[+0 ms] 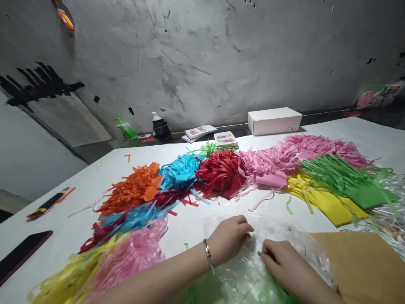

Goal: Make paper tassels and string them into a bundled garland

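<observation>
- Left grip (pixel 229 237) is resting on the bag (pixel 284 230) at the near edge of the counter (pixel 104 169). Its fingers are curling tight together and pinching the clear film.
- A bracelet (pixel 207 253) is sitting on the left wrist.
- Right grip (pixel 283 262) is lying just beside the left, the two close but not touching. Its fingers are pressing together and pinching the bag's film, with a scrap of green showing at the fingertips.
- The bag is lying crumpled and flat on the counter under both grips, directly in front of the person.
- Green shreds (pixel 253 289) are showing through the film at the bag's near end. Whether the scrap at the right fingertips is lying inside or outside the film cannot be told.
- Brown paper (pixel 363 261) is lying flat to the right, touching the bag.
- Fringed paper is lying in a band across the counter beyond the grips: orange pile (pixel 136 188), blue pile (pixel 182 169), red pile (pixel 221 171), pink pile (pixel 275 162), green sheets (pixel 341 177) overlapping yellow sheets (pixel 325 202).
- Pink shreds (pixel 133 253) are lying near the left forearm.
- A white box (pixel 274 120) is standing at the far edge against the wall, with a card pack (pixel 225 138) to its left.
</observation>
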Available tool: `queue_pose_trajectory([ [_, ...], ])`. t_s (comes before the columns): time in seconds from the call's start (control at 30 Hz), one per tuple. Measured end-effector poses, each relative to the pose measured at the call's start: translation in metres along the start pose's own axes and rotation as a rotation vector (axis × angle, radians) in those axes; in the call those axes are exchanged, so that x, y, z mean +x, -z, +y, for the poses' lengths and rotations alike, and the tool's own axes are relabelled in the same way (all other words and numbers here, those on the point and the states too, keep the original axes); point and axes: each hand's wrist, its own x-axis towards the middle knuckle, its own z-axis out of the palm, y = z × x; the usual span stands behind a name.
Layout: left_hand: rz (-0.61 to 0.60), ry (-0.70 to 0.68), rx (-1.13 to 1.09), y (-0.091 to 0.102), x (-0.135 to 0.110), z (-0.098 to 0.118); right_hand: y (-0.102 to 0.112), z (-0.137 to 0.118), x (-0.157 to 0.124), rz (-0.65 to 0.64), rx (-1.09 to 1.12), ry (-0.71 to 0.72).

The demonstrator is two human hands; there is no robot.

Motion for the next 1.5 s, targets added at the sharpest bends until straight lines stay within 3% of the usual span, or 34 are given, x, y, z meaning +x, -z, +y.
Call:
queue_pose_trajectory([
  [0.17, -0.018, -0.035, -0.050, -0.006, 0.015, 0.001, -0.003, -0.001, -0.002, -0.023, 0.008, -0.018],
  [0.37, 0.031, -0.012, -0.148, -0.005, 0.003, -0.001, 0.000, 0.000, -0.002, -0.024, 0.019, -0.020],
  [0.57, 0.222, 0.105, -0.719, 0.006, -0.013, 0.006, 0.004, -0.007, -0.003, 0.198, 0.271, 0.099],
  [0.73, 0.176, 0.282, -1.233, 0.002, -0.016, 0.015, -0.005, -0.010, -0.004, 0.319, 0.317, 0.252],
  [0.8, 0.191, 0.332, -1.340, 0.000, -0.016, 0.017, -0.008, -0.010, -0.004, 0.334, 0.305, 0.285],
  [1.13, 0.277, 0.316, -1.130, 0.003, -0.020, 0.021, -0.012, -0.009, -0.003, 0.323, 0.261, 0.318],
  [1.37, 0.341, 0.061, -0.769, 0.003, -0.022, 0.020, -0.008, -0.008, -0.004, 0.232, 0.201, 0.313],
  [1.5, 0.339, -0.011, -0.695, 0.005, -0.020, 0.020, -0.007, -0.010, -0.004, 0.246, 0.257, 0.282],
])
